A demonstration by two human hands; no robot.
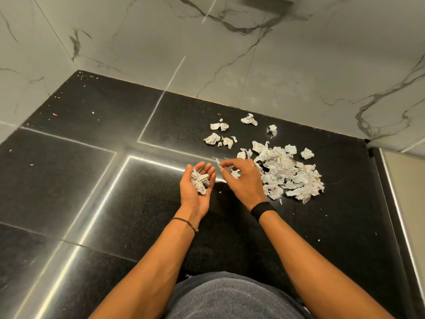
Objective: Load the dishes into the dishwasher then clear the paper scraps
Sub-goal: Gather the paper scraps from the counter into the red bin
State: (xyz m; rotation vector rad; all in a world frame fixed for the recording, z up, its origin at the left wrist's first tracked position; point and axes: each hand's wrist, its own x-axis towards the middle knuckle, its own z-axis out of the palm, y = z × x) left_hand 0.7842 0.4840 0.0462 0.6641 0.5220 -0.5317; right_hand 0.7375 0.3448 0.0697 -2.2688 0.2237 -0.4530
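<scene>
Scrap pile [292, 173] elongated far-left to near-right; left hand [195, 195] palm-up cradling scraps [199, 182], right hand [246, 183] pinching scrap [235, 174]

Two hands are showing, left hand [192, 197] and right hand [244, 181]. One big pile of paper scraps [290, 174] is lying beside roughly seven loose crumpled pieces [212, 138]; one clump [199, 181] is resting in a palm.

Crumpled scraps [199, 184] are cradled in the upturned left hand [191, 195] (fingers loosely spread). A small scrap [217, 162] is pinched by the right hand [243, 183], just beside a pile [292, 173] heaped on the black surface [92, 162]. Loose bits [218, 137] are scattered behind it, near the marble wall [276, 65].
</scene>
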